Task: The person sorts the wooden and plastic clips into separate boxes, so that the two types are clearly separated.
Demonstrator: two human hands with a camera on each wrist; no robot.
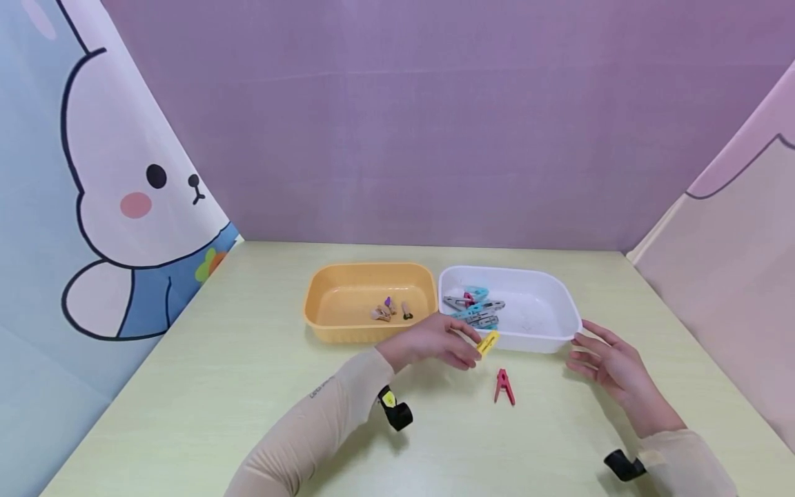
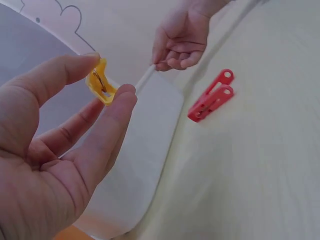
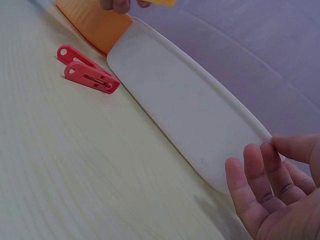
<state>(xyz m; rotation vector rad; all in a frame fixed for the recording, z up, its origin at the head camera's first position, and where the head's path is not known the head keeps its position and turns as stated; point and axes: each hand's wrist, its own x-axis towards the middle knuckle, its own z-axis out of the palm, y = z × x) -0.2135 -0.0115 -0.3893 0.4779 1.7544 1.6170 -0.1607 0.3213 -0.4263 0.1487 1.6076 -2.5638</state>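
My left hand (image 1: 462, 345) pinches a yellow clothes peg (image 1: 487, 342) between thumb and forefinger, just in front of the white tub's (image 1: 546, 279) near rim. The wrist view shows the yellow clothes peg (image 2: 101, 82) held at the fingertips (image 2: 125, 95). A red clothes peg (image 1: 504, 386) lies flat on the table between my hands, also seen as the red clothes peg (image 2: 211, 97) and the red clothes peg (image 3: 87, 76). My right hand (image 1: 596, 352) touches the white tub's (image 3: 200, 115) right corner, fingers relaxed. Several blue and grey pegs (image 1: 475, 307) lie inside the white tub.
An orange tub (image 1: 335, 304) stands left of the white one and holds a few small wooden pegs (image 1: 388, 310). The pale green table (image 1: 186, 400) is bordered by a purple back wall and cartoon-printed side panels.
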